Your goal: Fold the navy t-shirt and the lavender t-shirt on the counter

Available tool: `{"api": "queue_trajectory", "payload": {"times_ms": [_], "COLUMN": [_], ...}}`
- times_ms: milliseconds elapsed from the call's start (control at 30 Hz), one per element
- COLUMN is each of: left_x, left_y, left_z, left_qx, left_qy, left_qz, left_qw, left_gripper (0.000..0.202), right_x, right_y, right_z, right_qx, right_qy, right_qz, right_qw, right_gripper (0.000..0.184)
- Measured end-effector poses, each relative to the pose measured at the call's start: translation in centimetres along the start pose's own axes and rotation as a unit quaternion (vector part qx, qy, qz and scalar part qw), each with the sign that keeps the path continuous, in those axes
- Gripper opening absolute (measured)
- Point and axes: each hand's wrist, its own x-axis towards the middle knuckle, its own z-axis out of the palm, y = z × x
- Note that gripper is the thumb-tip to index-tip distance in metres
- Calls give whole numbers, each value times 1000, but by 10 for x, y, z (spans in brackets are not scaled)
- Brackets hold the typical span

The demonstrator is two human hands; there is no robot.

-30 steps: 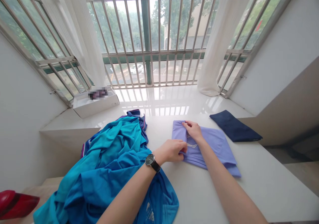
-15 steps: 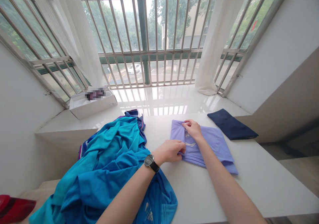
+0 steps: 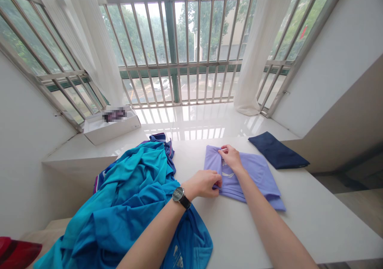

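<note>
Head view, looking down at a white counter [image 3: 239,237] below a barred window [image 3: 173,30]. Both bare hands are on a lavender shirt [image 3: 251,173], which lies folded flat near the middle of the counter. The left hand [image 3: 203,183], with a black-strapped wristwatch [image 3: 180,194] on its wrist, is curled closed and appears to pinch the near end of the shirt's left edge. The right hand [image 3: 231,158] pinches the far end of that edge between thumb and fingers. The two hands stand one behind the other along the edge, the left nearer the body and the right farther away. The shirt's bulk spreads to the right of both grips, its long axis slanting from far left to near right. A heap of turquoise and royal-blue cloth [image 3: 131,189] lies just left of the left hand, a folded navy cloth [image 3: 277,151] lies just beyond the shirt, and a white box [image 3: 110,134] with pixelated contents sits on the sill
</note>
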Motion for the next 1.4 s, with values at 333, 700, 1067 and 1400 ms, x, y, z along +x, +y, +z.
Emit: {"api": "queue_trajectory", "payload": {"times_ms": [333,700,1067,1400], "left_x": [43,56,57,45], "left_y": [-18,-46,-45,-33], "left_z": [-27,35,31,26], "left_qx": [95,64,48,38], "left_qy": [98,123,79,58], "left_qz": [-74,-65,-79,-89], "left_qw": [988,988,993,994], "left_gripper": [35,99,116,125], "right_x": [2,-8,-20,-26], "right_y": [3,-12,-15,-14], "right_z": [-1,6,16,9], "right_qx": [-9,-38,-241,-192], "right_qy": [20,15,-195,-214], "right_qz": [-16,-169,-124,-107], "right_qw": [1000,985,943,952], "right_gripper": [18,28,85,83]}}
